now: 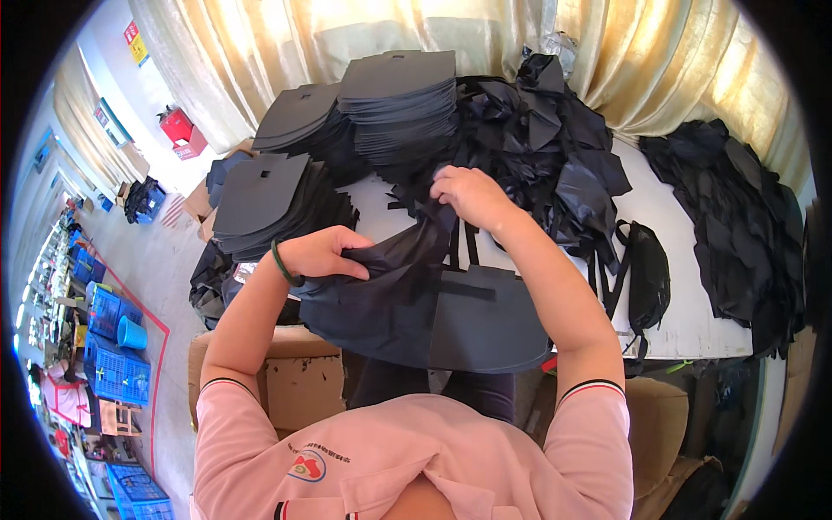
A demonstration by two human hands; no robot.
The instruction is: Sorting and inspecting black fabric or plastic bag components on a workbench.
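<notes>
My left hand (322, 255) is closed on the near-left part of a thin black fabric piece (390, 282), thumb on top and fingers underneath. Farther off and to the right, my right hand (472, 198) pinches the gathered upper edge of this same fabric. The cloth stretches slack and creased between the two hands. Beneath and right of it, at the table's near edge, lies a stiff dark grey panel (490, 325) with a rounded lower end and a tab at its top. Part of the panel is covered by the fabric.
Several stacks of dark panels (399, 91) stand at the back left of the white table (685, 299). Heaped black fabric (555, 130) fills the back, with another pile (737, 225) far right. A small black bag (646, 277) lies nearer. Cardboard boxes (303, 390) sit below the edge.
</notes>
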